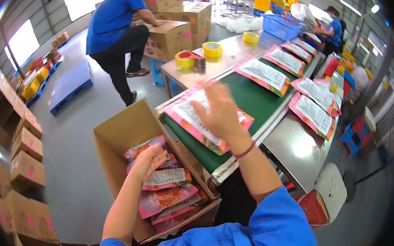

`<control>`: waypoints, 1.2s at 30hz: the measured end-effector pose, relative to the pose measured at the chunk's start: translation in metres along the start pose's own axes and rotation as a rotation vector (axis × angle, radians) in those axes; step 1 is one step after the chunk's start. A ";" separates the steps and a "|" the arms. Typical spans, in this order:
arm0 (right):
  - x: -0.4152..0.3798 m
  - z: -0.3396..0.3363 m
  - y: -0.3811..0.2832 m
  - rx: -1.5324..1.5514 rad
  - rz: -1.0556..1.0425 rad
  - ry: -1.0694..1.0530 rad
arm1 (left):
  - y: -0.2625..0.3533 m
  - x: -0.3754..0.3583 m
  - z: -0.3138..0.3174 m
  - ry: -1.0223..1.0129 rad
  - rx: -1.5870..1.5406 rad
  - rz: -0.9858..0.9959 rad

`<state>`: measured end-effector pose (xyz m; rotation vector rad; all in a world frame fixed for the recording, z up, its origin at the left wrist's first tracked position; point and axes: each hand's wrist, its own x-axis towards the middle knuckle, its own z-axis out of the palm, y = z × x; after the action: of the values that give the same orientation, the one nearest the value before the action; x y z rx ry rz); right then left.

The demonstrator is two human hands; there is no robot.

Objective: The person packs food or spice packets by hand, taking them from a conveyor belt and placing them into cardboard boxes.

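Observation:
My right hand (218, 111) is over a pink food bag (186, 115) at the near end of the green conveyor belt (254, 100). Its thumb is apart from the fingers, and the fingertips are smeared by motion. Inside the mouth of an open cardboard box (115, 130), my left hand (149, 162) has its fingers stretched out, palm up and holding nothing. Beneath it lie several pink bags (168, 199), stacked flat and overlapping, some with a white printed label showing.
More bags (263, 72) lie along the belt, and others (311, 113) on the metal table at right. Tape rolls (212, 49) stand on the table beyond. A person in blue (115, 19) leans over a carton (169, 40). Stacked cartons (26, 169) line the left.

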<state>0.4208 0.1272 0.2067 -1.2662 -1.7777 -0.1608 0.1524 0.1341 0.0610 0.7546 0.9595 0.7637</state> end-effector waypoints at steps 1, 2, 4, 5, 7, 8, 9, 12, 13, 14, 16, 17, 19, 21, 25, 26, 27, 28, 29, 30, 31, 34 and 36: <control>-0.016 -0.007 0.021 -0.371 -0.010 -0.003 | 0.004 0.006 0.009 0.045 -0.140 0.070; -0.042 0.002 0.050 -0.382 0.006 0.001 | 0.007 0.013 0.022 0.033 -0.130 0.059; -0.097 0.023 0.102 -0.152 0.060 -0.415 | 0.004 0.020 0.054 0.126 -0.188 0.076; -0.093 0.011 0.105 -0.111 0.053 -0.551 | 0.011 0.014 0.075 -0.032 -0.188 0.118; -0.081 -0.003 0.118 -0.043 0.075 -0.553 | 0.009 0.022 0.086 0.012 -0.161 0.096; -0.075 -0.008 0.125 0.030 0.115 -0.557 | 0.011 0.024 0.088 -0.014 -0.197 0.091; -0.061 -0.023 0.128 -0.137 0.126 -0.512 | 0.011 0.029 0.087 0.015 -0.201 0.111; -0.024 -0.033 0.162 -0.578 0.286 -0.423 | 0.006 0.039 0.074 -0.026 -0.397 0.062; -0.013 -0.034 0.166 -0.711 0.320 -0.469 | 0.004 0.038 0.072 -0.003 -0.369 0.080; -0.005 -0.036 0.176 -0.841 0.356 -0.521 | 0.002 0.040 0.071 0.027 -0.339 0.089; -0.004 -0.018 0.208 -0.880 0.493 -0.640 | 0.002 0.031 0.060 0.070 -0.386 0.072; -0.003 -0.011 0.217 -0.955 0.473 -0.622 | 0.006 0.020 0.068 0.118 -0.334 0.119; -0.009 0.006 0.246 -1.032 0.372 -0.532 | 0.009 0.003 0.067 0.229 -0.266 0.232; -0.002 0.019 0.256 -0.961 0.296 -0.514 | 0.033 -0.029 0.042 0.277 -0.195 0.380; 0.047 -0.012 0.222 -0.758 0.143 -0.525 | 0.069 -0.057 -0.032 0.372 0.101 0.577; 0.059 -0.016 0.213 -0.683 0.112 -0.492 | 0.065 -0.056 -0.045 0.390 0.078 0.574; 0.066 -0.010 0.204 -0.690 0.090 -0.494 | 0.060 -0.051 -0.057 0.560 0.578 0.540; 0.075 -0.007 0.185 -0.336 -0.022 -0.397 | 0.052 -0.041 -0.066 0.713 1.082 0.484; 0.085 -0.006 0.157 0.011 -0.135 -0.285 | 0.019 -0.019 -0.086 0.642 1.116 0.745; 0.093 -0.006 0.106 -0.029 -0.019 -0.408 | -0.004 -0.012 -0.088 0.611 1.309 0.451; 0.096 0.009 0.085 -0.108 -0.028 -0.352 | -0.035 -0.006 -0.087 0.579 1.489 0.157; 0.084 0.073 -0.004 0.106 -0.041 -0.287 | -0.157 0.012 -0.093 0.227 1.750 0.021; 0.077 0.109 -0.068 0.473 -0.113 -0.386 | -0.165 0.018 -0.098 0.098 1.831 0.034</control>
<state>0.2974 0.2100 0.2257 -0.8915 -2.0551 0.4475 0.1073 0.0847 -0.1200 2.2790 1.6322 -0.3141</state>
